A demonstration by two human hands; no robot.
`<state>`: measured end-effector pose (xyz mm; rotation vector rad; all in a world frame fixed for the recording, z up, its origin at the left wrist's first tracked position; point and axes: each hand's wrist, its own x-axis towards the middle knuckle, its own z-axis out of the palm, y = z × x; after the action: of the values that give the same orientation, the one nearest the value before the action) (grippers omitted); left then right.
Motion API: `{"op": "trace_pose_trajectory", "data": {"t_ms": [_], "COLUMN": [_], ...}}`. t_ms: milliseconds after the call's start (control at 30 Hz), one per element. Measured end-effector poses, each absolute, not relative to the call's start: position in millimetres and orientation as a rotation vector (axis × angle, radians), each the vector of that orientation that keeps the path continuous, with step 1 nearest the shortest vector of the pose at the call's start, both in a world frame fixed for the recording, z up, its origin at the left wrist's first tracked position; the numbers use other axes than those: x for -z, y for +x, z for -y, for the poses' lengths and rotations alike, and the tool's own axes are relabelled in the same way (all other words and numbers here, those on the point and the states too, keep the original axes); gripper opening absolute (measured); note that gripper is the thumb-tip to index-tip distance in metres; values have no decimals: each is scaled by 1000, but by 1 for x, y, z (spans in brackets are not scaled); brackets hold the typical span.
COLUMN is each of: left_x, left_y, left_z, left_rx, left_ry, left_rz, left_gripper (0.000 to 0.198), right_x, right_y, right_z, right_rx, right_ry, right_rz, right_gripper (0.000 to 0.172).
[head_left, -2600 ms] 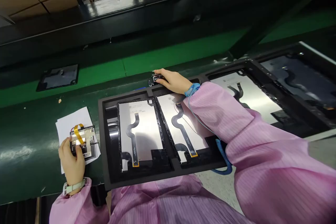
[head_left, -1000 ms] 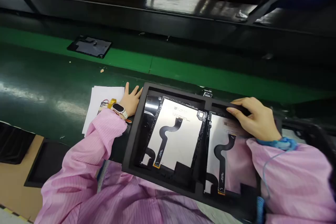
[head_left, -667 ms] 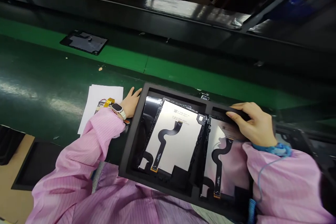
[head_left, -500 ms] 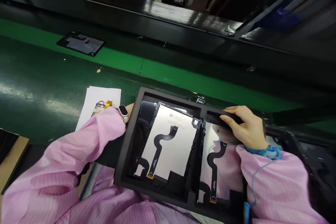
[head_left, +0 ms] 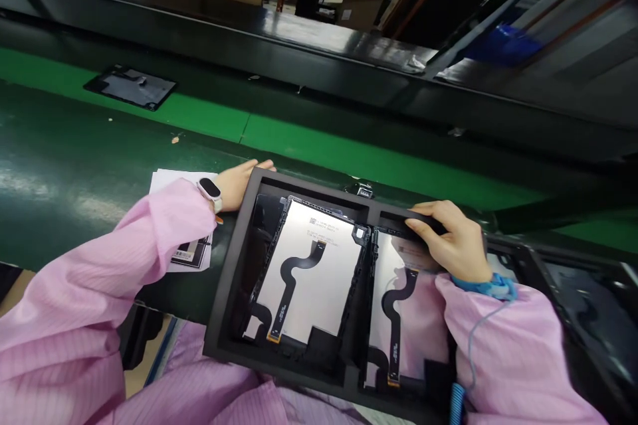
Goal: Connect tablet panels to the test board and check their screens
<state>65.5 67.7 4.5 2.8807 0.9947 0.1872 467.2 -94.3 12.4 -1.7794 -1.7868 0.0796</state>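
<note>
Head view: both hands grip the black tray point(head_left: 226, 309), which sits on the near edge of the green bench. The left hand point(head_left: 239, 180) clasps the tray's far-left corner; the right hand point(head_left: 456, 239) curls over its far rim. Inside the tray lie two silver panels point(head_left: 312, 265), side by side. White paper point(head_left: 164, 180) lies just left of the tray.

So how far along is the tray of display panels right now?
Done: both silver display panels, left and right, sit in the black foam tray, flex cables up. In hand: the left hand grips its far left corner and the right hand its far rim. Left: the tray overhangs the dark green bench; a small part lies on white paper.
</note>
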Motion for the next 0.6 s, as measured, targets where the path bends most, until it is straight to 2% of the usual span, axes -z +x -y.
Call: {"op": "trace_pose_trajectory", "data": {"t_ms": [100, 167, 300, 433, 600], "left_x": [-33, -56, -86, -56, 17], "left_y": [38, 8, -40, -46, -14], "left_z": [-79, -65, 17, 115, 185], "left_rx": [-16, -134, -533, -410, -551], "left_ry": [2922, 2895, 2604, 2137, 2026], "left_rz": [-919, -1069, -1240, -1463, -1541], "left_gripper": [51, 55, 44, 45, 52], "right_x": [-8, -3, 5, 8, 9], "right_y": [467, 466, 466, 467, 464], "right_z": [92, 89, 84, 82, 85], "right_rx": [-91, -122, -180, -185, -195], "right_ry": [-1777, -1773, -1777, -1796, -1797], "right_rz": [1803, 1833, 1896, 1912, 1918], "right_gripper": [17, 18, 20, 22, 27]}}
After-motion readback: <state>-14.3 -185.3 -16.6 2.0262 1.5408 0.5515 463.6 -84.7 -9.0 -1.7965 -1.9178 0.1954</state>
